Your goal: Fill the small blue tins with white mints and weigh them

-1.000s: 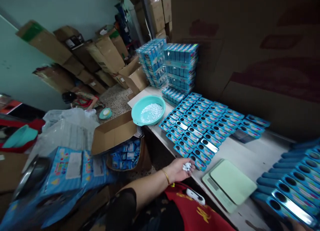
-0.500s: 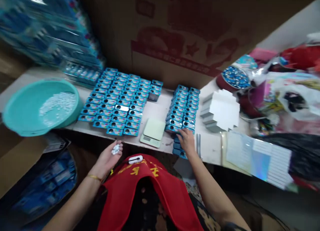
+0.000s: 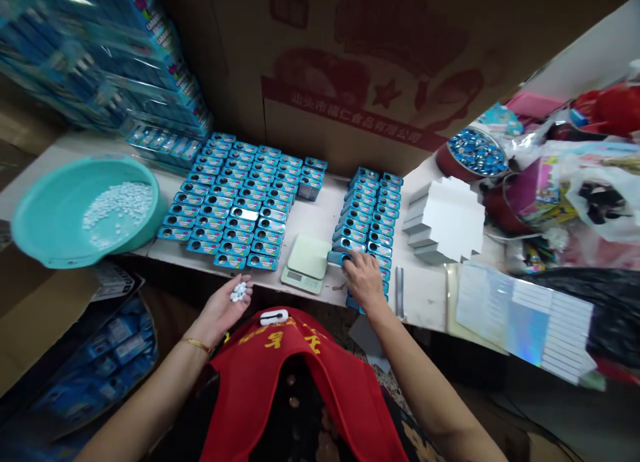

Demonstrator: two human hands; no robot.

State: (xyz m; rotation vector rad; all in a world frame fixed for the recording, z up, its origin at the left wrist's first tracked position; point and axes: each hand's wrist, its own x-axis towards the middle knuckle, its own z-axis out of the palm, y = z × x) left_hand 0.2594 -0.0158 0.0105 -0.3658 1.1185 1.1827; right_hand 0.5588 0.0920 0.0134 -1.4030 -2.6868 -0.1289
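My left hand (image 3: 226, 305) is turned palm up at the table's front edge, its fingers curled around a small heap of white tablets (image 3: 240, 291). On the right, my right hand (image 3: 365, 279) grips a small blue box (image 3: 336, 257) at the front of a block of upright blue boxes (image 3: 361, 215). That box sticks out to the left of its row, and my fingers hide its right end. A pale kitchen scale (image 3: 307, 262) with nothing on its plate lies between my hands. Behind it stands a larger block of blue boxes (image 3: 235, 202), with dark round holes in their tops.
A turquoise basin (image 3: 45, 215) with white tablets stands at the left. A big carton (image 3: 350, 82) walls off the back. To the right are white card pieces (image 3: 447, 219), a metal strip (image 3: 399, 292), sticker sheets (image 3: 525, 315) and a red bowl of blue wrapped pieces (image 3: 475, 152).
My right hand has moved slightly left and taken hold of a front box, which now juts out to the left. My left hand has shifted a little right with the tablets.
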